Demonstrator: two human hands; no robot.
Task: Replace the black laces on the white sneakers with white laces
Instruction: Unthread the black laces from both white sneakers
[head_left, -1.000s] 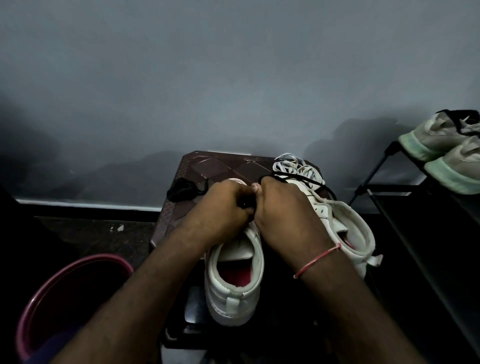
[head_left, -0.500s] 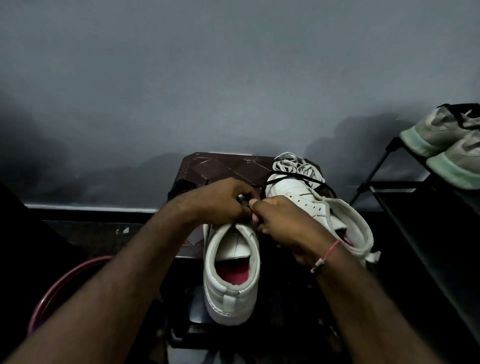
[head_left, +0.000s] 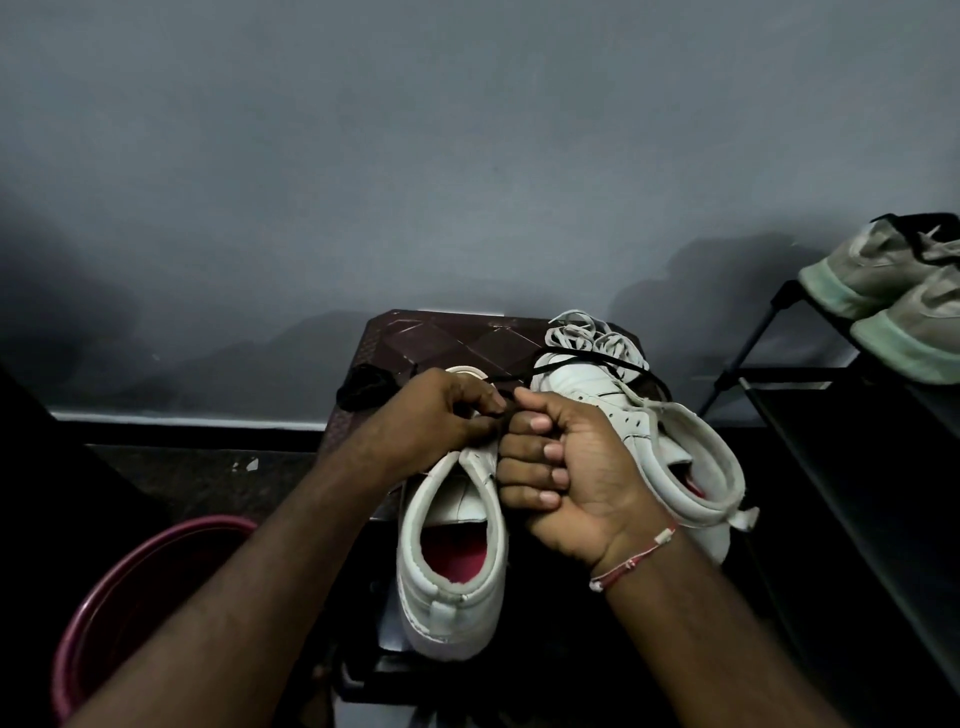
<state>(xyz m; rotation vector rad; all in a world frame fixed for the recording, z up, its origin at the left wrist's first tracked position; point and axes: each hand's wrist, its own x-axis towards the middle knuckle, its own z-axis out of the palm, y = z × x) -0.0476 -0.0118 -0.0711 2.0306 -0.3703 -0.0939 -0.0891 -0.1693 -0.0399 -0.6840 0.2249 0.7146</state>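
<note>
Two white sneakers stand on a dark brown stool. The near sneaker points away from me, its red insole showing. My left hand pinches the black lace at this sneaker's eyelets. My right hand, palm turned up with fingers curled, grips the same lace; it runs back over the toe of the second sneaker on the right. A bundle of white laces lies behind that sneaker. A small black bunch, likely a removed lace, sits at the stool's left edge.
A maroon bucket stands on the floor at lower left. A black shoe rack on the right carries a pair of grey sneakers with pale green soles. A grey wall rises right behind the stool.
My right hand has turned palm up and pulled toward me with the black lace. My left hand stays at the eyelets of the near sneaker.
</note>
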